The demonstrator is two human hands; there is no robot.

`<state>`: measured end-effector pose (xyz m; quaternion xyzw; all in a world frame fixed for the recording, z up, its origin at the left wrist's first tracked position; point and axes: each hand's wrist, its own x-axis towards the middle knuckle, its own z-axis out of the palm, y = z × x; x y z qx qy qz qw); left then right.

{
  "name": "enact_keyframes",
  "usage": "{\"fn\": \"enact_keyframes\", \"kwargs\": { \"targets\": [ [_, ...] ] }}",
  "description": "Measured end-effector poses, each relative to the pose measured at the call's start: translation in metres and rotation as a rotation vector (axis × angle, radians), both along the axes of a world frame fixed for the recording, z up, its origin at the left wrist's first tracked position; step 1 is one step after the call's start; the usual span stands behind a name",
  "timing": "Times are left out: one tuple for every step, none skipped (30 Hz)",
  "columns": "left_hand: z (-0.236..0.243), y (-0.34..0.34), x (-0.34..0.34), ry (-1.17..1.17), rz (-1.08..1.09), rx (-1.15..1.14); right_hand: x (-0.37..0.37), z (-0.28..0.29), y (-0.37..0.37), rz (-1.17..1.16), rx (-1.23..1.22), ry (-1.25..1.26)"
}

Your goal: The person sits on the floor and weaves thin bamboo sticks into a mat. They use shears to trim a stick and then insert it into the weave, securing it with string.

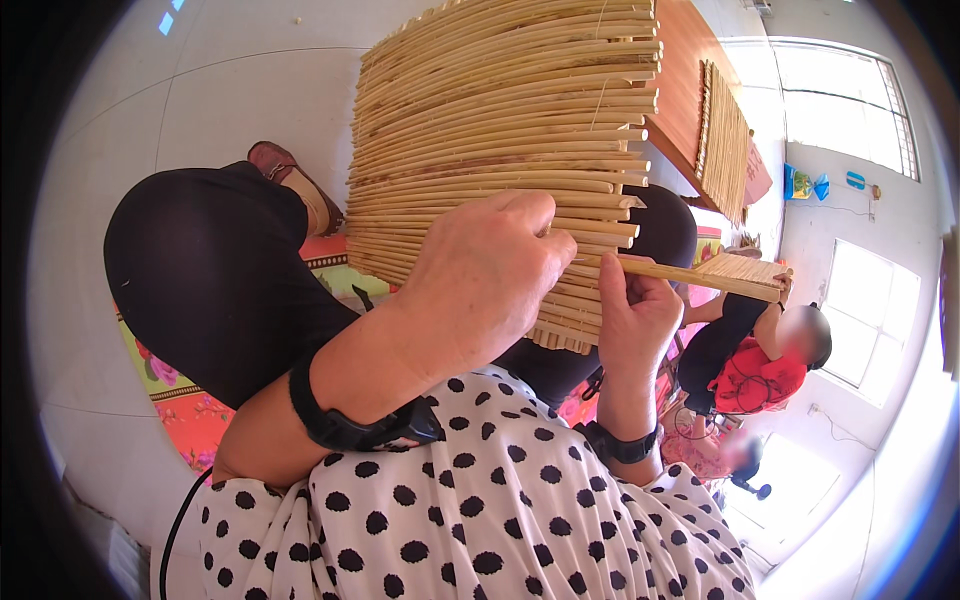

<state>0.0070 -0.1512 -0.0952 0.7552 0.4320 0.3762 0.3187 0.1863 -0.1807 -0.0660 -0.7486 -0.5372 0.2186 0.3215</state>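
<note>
A mat of pale reed stalks (500, 130) lies across my lap, its stalks side by side and bound with thin thread. My left hand (490, 265) rests over the mat near its right edge. Its fingers are pinched together, and what they hold is hidden. At the mat's near right corner, my right hand (640, 315) has its thumb and fingers closed on a reed stalk (700, 278). This stalk sticks out well past the other ends, and its far tip overlaps a person's mat in the background.
An orange-brown wooden table (692, 50) stands beyond the mat, with another reed mat (722, 140) at its edge. To the right a person in red (765, 375) holds a reed mat (745, 268); a second person (705, 450) sits nearby. A flowered cloth (185, 420) lies under my legs.
</note>
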Motion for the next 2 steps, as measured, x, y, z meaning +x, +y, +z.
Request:
{"fn": "enact_keyframes", "kwargs": {
  "targets": [
    [0.0002,-0.0001,-0.0002,-0.004,0.000,0.004,-0.0002,0.0002,0.0001,0.000,-0.002,0.002],
    [0.0007,-0.0002,-0.0004,-0.001,-0.006,-0.001,-0.0004,0.0003,0.0001,0.001,-0.004,0.005]
  ]
}}
